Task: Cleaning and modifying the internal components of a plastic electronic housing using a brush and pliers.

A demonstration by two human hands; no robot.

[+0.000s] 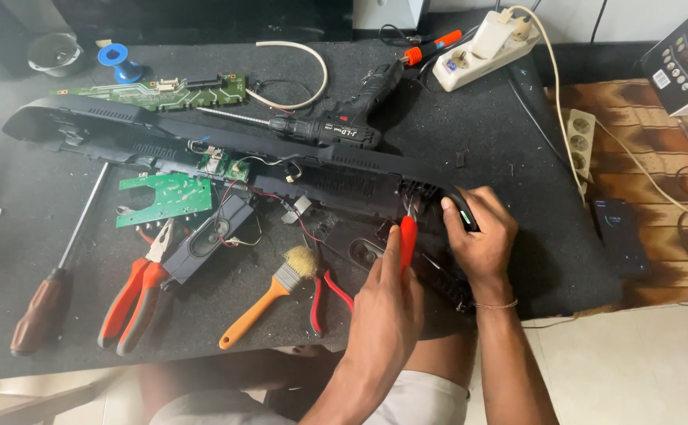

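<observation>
— What lay at the left of the black table [29, 228]?

— A brown-handled screwdriver [53, 275], then red-handled pliers [135, 295] and a green circuit board [164, 198]. Just right of those were a black speaker unit [206, 240] and an orange-handled brush [269, 291].

— And along the back?

— A long black plastic housing [226, 149] ran from the far left toward the hands, with a second, longer green board [171, 93] behind it and a black cordless drill [336, 126] lying across it.

— Where were the hands?

— At the housing's right end. The left hand [387, 303] was closed around a red-handled tool [407, 240], its metal tip down inside the housing. The right hand [482, 236] was curled over the housing's end, gripping it.

— Farther right?

— A white power strip [486, 47] at the table's back edge, and a dark phone [619, 232] on the patterned surface beside the table.
</observation>
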